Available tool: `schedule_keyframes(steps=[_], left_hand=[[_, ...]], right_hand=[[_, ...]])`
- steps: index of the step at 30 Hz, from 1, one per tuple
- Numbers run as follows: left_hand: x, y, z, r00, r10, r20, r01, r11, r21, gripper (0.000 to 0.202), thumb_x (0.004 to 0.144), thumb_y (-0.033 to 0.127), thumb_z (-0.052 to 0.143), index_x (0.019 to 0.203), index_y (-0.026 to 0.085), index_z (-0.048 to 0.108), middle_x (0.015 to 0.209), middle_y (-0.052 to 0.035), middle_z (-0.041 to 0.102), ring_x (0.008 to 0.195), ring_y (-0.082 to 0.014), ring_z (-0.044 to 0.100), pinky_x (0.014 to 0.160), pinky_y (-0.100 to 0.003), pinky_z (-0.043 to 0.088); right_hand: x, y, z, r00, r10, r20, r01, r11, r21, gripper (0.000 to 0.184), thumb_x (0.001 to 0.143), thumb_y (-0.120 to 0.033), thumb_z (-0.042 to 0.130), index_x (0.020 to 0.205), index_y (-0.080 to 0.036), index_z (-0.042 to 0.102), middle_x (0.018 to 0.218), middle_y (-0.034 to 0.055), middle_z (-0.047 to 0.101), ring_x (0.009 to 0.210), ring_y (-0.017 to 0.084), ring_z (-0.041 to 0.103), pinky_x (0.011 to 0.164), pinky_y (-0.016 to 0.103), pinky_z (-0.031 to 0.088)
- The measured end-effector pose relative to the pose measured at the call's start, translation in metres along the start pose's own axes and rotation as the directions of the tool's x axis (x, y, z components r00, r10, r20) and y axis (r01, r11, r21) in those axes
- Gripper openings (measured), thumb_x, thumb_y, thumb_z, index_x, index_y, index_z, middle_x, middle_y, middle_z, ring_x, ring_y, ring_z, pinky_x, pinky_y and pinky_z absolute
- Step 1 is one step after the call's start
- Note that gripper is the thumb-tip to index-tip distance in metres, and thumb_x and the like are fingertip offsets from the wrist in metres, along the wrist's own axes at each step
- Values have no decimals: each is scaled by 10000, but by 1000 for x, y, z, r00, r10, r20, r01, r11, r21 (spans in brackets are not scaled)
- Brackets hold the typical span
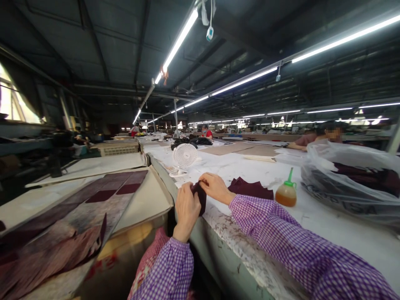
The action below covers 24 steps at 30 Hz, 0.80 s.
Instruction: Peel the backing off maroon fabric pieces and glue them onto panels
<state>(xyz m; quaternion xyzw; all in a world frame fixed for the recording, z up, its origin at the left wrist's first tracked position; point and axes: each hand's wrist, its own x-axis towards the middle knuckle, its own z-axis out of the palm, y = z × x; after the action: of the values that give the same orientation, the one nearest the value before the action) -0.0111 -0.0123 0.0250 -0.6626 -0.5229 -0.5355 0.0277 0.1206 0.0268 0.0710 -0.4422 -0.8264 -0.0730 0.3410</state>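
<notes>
Over the near edge of the white desk (218, 164): dark maroon cloth (203, 203) | grip: left hand (188, 206) and right hand (216, 187) pinch it, some left fingertips hidden | maroon pieces (250, 188) partly covered by right sleeve (271, 221) | plastic bag (346, 196) cut off at right, lettering unclear

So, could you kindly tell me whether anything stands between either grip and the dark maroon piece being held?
Nothing visible does: the left grip and right grip both touch the dark maroon piece directly; the white fan stands beyond them.
</notes>
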Motion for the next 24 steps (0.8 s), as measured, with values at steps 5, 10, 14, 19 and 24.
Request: schedule_keyframes(steps=[5,10,14,19,24], left_hand=[[8,-15,-12,995,-104,3,104,990,-96,142,856,217,482,840,219,623,741,-43,634,695,-216,572,643,-273,334],[9,-18,-21,982,-187,-28,181,974,-134,105,839,245,532,808,226,631,669,-28,599,633,-195,527,589,-242,256],[6,-15,-24,970,-244,-17,237,956,-174,60,822,244,563,792,228,613,615,-9,536,616,-182,493,561,-233,200],[4,-15,-23,966,-254,-46,238,944,-228,41,814,240,576,781,223,592,597,1,490,599,-168,465,549,-224,184],[8,-31,-48,957,-195,-213,170,977,-129,104,852,241,503,780,207,570,589,12,454,565,-152,418,561,-231,225]], right_hand=[[2,10,-1,989,-141,45,139,989,45,136,857,-288,571,932,-186,620,912,28,640,784,129,581,706,225,398],[1,6,-4,979,-179,93,180,984,-2,194,900,-344,504,910,-209,644,876,28,651,806,150,579,710,238,374],[1,-1,-6,990,-109,84,116,990,-83,252,946,-322,386,937,-219,616,889,35,654,766,156,571,659,242,345],[1,-7,-7,993,-65,98,79,987,-141,276,953,-353,349,933,-224,592,818,37,663,708,164,567,609,241,300],[7,11,-13,998,13,54,-5,990,-141,255,940,-374,371,921,-221,573,774,45,657,691,183,571,597,254,281]])
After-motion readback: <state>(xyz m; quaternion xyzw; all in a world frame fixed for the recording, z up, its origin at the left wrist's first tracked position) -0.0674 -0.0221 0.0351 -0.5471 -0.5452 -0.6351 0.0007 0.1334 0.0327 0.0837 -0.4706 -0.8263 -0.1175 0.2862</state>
